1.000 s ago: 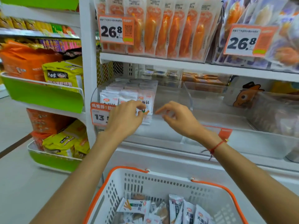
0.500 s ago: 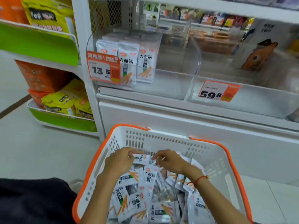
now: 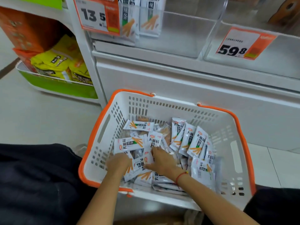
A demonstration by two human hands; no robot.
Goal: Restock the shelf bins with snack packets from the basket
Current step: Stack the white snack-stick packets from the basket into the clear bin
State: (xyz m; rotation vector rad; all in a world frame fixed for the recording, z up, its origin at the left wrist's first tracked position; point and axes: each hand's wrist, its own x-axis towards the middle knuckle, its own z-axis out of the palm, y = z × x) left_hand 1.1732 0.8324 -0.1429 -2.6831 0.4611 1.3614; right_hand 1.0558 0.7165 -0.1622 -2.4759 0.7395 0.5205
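A white basket with an orange rim (image 3: 95, 137) stands on the floor below the shelf, holding several white snack packets (image 3: 194, 143) in a loose heap. Both my hands are down inside it. My left hand (image 3: 119, 162) curls over a packet (image 3: 135, 169) at the near left of the heap. My right hand (image 3: 162, 161), with a red cord at the wrist, pinches a packet (image 3: 146, 157) between thumb and fingers. Above, the clear shelf bin (image 3: 186, 38) holds upright packets of the same kind (image 3: 151, 17) behind a 13.5 price tag (image 3: 95, 15).
A second clear bin with a 59.8 tag (image 3: 243, 43) sits to the right. Yellow bags (image 3: 55, 62) fill a green tray at lower left, under orange packs (image 3: 24, 30). A white cabinet front (image 3: 194, 82) stands behind the basket. My dark trousers (image 3: 32, 184) are at the left.
Both hands left the shelf bin and dropped into the basket. My view tilted down, and the hands have shifted toward the near side of the heap and closed on packets.
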